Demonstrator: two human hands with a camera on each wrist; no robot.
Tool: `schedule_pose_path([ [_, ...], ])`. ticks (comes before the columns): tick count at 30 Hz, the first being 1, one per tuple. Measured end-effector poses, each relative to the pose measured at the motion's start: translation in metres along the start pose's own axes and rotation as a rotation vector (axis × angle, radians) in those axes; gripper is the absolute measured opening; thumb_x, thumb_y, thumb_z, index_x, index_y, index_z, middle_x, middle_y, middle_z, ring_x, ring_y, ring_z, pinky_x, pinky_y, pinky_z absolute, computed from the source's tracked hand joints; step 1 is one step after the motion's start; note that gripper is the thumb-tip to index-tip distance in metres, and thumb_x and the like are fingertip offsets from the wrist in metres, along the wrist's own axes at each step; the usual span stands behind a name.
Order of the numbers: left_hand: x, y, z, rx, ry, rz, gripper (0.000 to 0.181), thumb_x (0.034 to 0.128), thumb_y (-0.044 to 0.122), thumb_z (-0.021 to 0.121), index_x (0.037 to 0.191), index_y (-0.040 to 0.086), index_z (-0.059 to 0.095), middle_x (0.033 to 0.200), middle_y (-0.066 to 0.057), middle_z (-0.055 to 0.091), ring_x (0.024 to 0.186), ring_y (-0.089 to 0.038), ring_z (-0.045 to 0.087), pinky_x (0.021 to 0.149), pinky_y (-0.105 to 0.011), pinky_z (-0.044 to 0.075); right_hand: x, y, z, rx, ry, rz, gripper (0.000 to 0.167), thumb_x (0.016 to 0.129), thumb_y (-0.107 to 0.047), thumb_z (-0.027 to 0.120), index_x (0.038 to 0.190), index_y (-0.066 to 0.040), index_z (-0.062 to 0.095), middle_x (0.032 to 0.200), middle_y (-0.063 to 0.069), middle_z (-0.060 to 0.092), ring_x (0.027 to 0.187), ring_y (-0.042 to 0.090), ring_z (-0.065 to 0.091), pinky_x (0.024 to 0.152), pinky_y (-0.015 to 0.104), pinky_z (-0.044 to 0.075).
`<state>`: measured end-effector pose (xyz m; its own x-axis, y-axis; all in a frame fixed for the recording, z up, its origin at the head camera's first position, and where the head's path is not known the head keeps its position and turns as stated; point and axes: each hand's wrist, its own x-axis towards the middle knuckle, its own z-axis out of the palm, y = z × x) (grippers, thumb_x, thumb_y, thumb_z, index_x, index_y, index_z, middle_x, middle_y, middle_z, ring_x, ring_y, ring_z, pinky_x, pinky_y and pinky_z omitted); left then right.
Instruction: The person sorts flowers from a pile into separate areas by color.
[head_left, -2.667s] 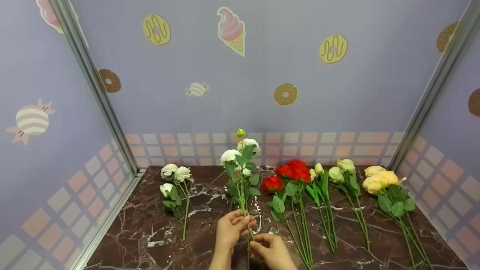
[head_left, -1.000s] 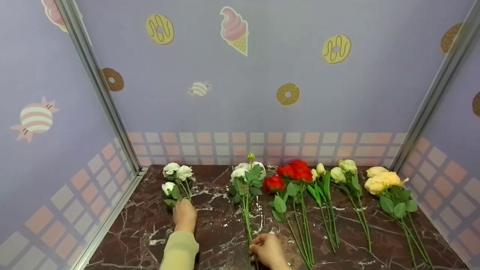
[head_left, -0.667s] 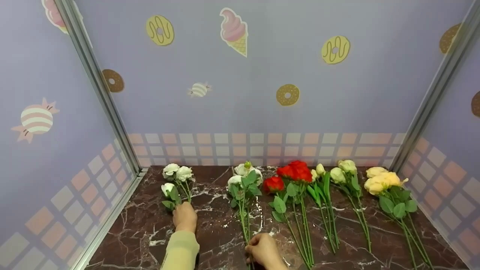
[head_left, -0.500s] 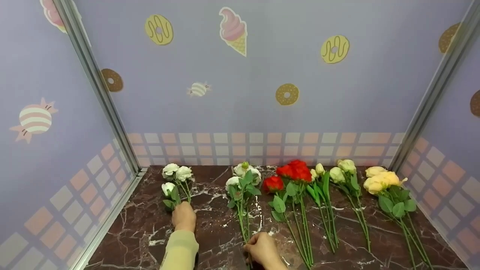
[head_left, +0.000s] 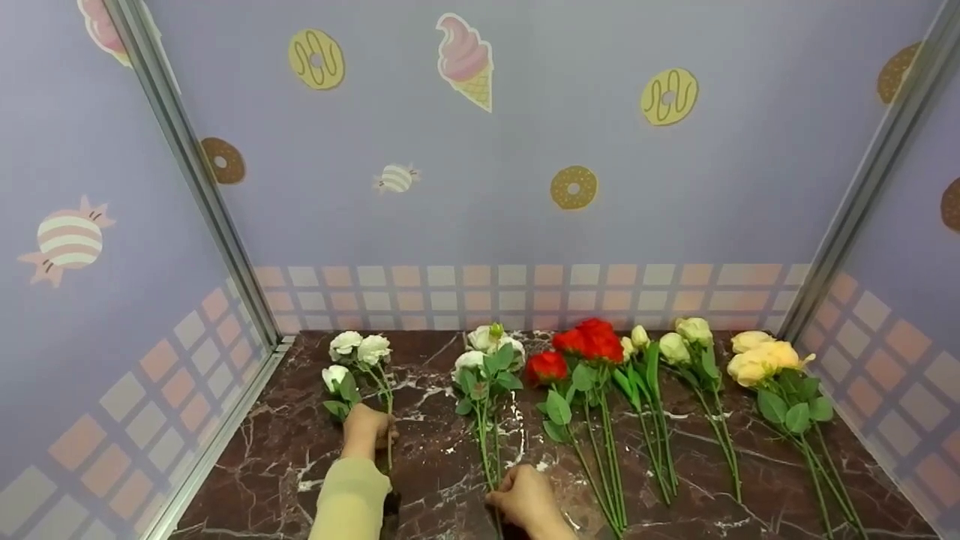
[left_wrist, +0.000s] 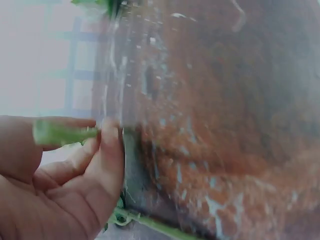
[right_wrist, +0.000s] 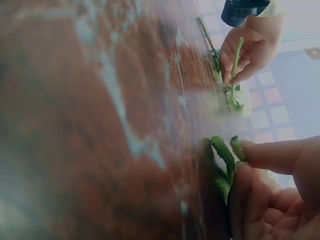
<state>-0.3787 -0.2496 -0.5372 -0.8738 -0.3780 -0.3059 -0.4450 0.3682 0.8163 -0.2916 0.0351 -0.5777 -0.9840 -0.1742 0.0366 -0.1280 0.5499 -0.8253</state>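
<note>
My left hand (head_left: 366, 429) pinches the stem of a white flower (head_left: 373, 350) on the left side of the table. In the left wrist view the cut end of that green stem (left_wrist: 60, 133) pokes out between thumb and fingers. A single white bloom (head_left: 336, 377) with green leaves lies just left of it. At the centre, my right hand (head_left: 527, 495) pinches the lower stems of a bunch of white flowers (head_left: 470, 361) topped by a green bud. Stem ends (right_wrist: 223, 152) show by the thumb in the right wrist view.
To the right lie red flowers (head_left: 590, 341), pale tulips (head_left: 638, 337), cream-green flowers (head_left: 691, 331) and yellow flowers (head_left: 763, 364), stems toward me. The dark marble table (head_left: 427, 480) ends at a patterned back wall (head_left: 510, 187), with side walls left and right.
My left hand has left the central bunch and gone left to the white flowers, where one stem now shifts right. The central bunch has come down lower, still in my right hand.
</note>
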Motion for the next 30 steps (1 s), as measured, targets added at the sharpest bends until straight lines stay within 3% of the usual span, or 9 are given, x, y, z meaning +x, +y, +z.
schedule_pose_path([
  [3,-0.001,0.002,0.0,-0.24,-0.084,-0.057,0.031,0.0991,-0.004,0.06,0.124,-0.022,0.059,0.079,-0.017,0.075,0.06,-0.015,0.073,0.061,-0.03,0.064,0.0,0.0,-0.001,0.013,-0.004,-0.001,0.027,0.076,-0.01,0.087,0.064,-0.009,0.063,0.055,0.0,0.063,0.04,0.002,0.056,0.044,0.021,0.051],
  [6,-0.002,0.001,0.002,-0.335,-0.119,-0.07,0.035,0.1,-0.004,0.06,0.129,-0.022,0.056,0.084,-0.017,0.077,0.066,-0.016,0.076,0.07,-0.033,0.066,0.001,0.0,-0.001,0.018,-0.02,0.03,0.03,0.078,-0.015,0.088,0.065,-0.01,0.062,0.056,0.001,0.063,0.04,0.002,0.056,0.044,0.022,0.05],
  [11,-0.007,-0.003,0.009,-0.417,-0.111,-0.043,0.035,0.0999,-0.003,0.061,0.129,-0.022,0.057,0.086,-0.019,0.077,0.071,-0.018,0.077,0.074,-0.034,0.066,0.0,0.0,-0.003,0.045,-0.033,0.052,0.034,0.082,-0.021,0.087,0.066,-0.011,0.058,0.057,0.001,0.061,0.041,0.003,0.056,0.044,0.021,0.047],
  [20,-0.022,-0.002,0.026,-0.522,-0.1,0.099,0.045,0.1003,-0.001,0.062,0.139,-0.021,0.049,0.108,-0.03,0.074,0.081,-0.019,0.079,0.076,-0.034,0.066,-0.003,0.0,-0.001,0.137,0.039,-0.029,0.026,0.087,-0.014,0.08,0.072,-0.008,0.06,0.058,-0.002,0.059,0.042,0.003,0.055,0.041,0.019,0.045],
  [26,-0.042,0.011,0.043,-0.541,-0.116,0.209,0.04,0.0996,-0.001,0.063,0.131,-0.022,0.053,0.102,-0.03,0.075,0.079,-0.019,0.078,0.074,-0.034,0.066,-0.002,-0.006,0.0,0.11,0.056,-0.035,0.017,0.091,-0.017,0.076,0.079,-0.007,0.069,0.064,-0.004,0.063,0.053,0.005,0.057,0.051,0.023,0.05],
  [30,-0.055,0.018,0.056,-0.56,-0.133,0.277,0.035,0.0979,-0.002,0.065,0.124,-0.023,0.056,0.094,-0.026,0.076,0.076,-0.019,0.078,0.072,-0.034,0.066,-0.002,-0.012,-0.001,0.156,0.027,-0.023,0.014,0.095,-0.019,0.073,0.091,-0.005,0.075,0.073,0.002,0.072,0.061,0.009,0.065,0.057,0.027,0.054],
])
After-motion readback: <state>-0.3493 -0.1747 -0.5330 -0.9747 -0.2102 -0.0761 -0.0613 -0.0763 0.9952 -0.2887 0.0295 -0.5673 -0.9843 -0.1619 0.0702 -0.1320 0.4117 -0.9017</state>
